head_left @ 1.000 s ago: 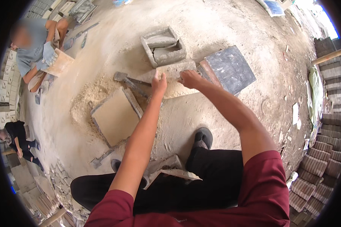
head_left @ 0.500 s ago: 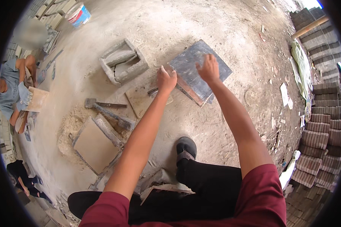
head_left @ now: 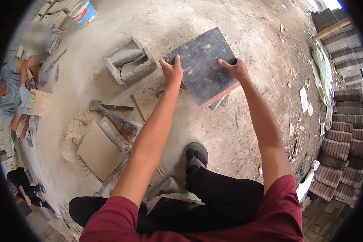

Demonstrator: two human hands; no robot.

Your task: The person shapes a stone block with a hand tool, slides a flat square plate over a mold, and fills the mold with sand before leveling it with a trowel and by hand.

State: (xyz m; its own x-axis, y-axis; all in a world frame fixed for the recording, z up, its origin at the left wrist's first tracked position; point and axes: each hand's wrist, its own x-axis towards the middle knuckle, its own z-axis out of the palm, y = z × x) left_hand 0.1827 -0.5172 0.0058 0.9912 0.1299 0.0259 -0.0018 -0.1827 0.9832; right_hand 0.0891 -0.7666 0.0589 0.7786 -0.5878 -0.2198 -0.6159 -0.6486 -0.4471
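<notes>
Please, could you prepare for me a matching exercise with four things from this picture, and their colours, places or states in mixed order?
Things
1. dark square slab
2. bucket
3. open box
4. pale green sheet

Descriptions
A. rough grey, on the floor to the left of the slab
B. at the right side, beside the stacked tiles
C. held at its edges by the left hand and the right hand
D. white, blue and red, at the upper left

Right pairs: 1-C, 2-D, 3-A, 4-B
</notes>
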